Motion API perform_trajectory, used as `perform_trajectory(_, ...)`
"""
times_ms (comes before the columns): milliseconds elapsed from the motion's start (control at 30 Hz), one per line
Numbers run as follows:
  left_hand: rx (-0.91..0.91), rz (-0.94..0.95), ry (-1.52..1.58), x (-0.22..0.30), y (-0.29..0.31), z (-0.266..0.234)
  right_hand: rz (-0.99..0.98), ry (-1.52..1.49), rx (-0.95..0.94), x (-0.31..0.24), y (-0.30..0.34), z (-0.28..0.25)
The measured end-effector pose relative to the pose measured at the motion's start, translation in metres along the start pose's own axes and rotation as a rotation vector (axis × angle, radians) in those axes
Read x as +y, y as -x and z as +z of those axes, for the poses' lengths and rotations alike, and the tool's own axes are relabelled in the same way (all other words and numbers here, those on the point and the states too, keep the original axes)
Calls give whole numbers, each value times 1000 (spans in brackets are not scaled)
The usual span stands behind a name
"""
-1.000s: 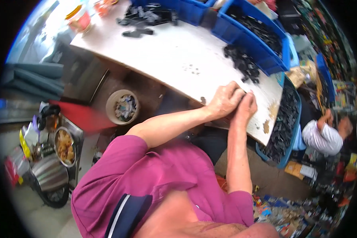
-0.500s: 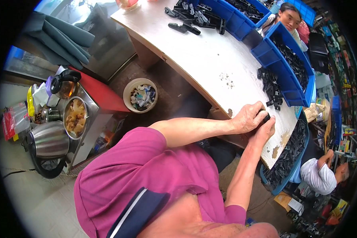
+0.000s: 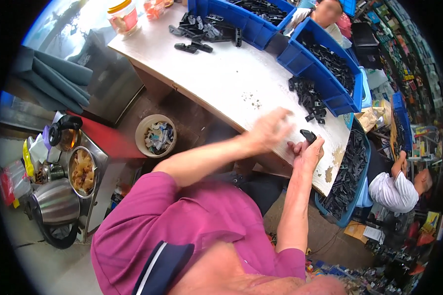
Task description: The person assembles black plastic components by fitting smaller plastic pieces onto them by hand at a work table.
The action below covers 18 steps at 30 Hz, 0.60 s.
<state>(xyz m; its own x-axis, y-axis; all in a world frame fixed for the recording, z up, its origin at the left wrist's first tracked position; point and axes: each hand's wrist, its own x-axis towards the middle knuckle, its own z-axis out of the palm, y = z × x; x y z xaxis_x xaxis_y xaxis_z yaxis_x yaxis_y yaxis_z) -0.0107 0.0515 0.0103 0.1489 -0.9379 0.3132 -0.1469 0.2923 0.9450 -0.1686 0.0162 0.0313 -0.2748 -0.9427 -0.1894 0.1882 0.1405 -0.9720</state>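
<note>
In my right hand (image 3: 307, 153), near the table's front edge, is a small black plastic part (image 3: 307, 136), its upper end standing out past my thumb and fingers. My left hand (image 3: 271, 129) is apart from it, over the white table (image 3: 206, 73), smeared by motion; its fingers look stretched out and nothing shows in them. Just beyond my hands lies a small pile of black plastic parts (image 3: 310, 101). A second pile, of black and clear parts (image 3: 206, 28), sits at the far end of the table.
Blue bins (image 3: 325, 64) full of black parts line the table's far side. A blue tub (image 3: 347, 177) of black parts stands beyond the right edge. A waste bucket (image 3: 139, 135) is on the floor at left, near a kettle (image 3: 59, 204). Two other people are beyond the table.
My left hand has come off the black part and moved left, away from my right hand, which keeps the part. The whole view has shifted somewhat.
</note>
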Motion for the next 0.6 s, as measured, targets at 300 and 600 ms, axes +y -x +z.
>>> perform_trajectory(300,393,56,-1288,-75,-69,-271,93,-199,305,-45,-76,-81)
perform_trajectory(600,106,266,-1237,-59,-59,-179,97,75,435,-51,-89,-72)
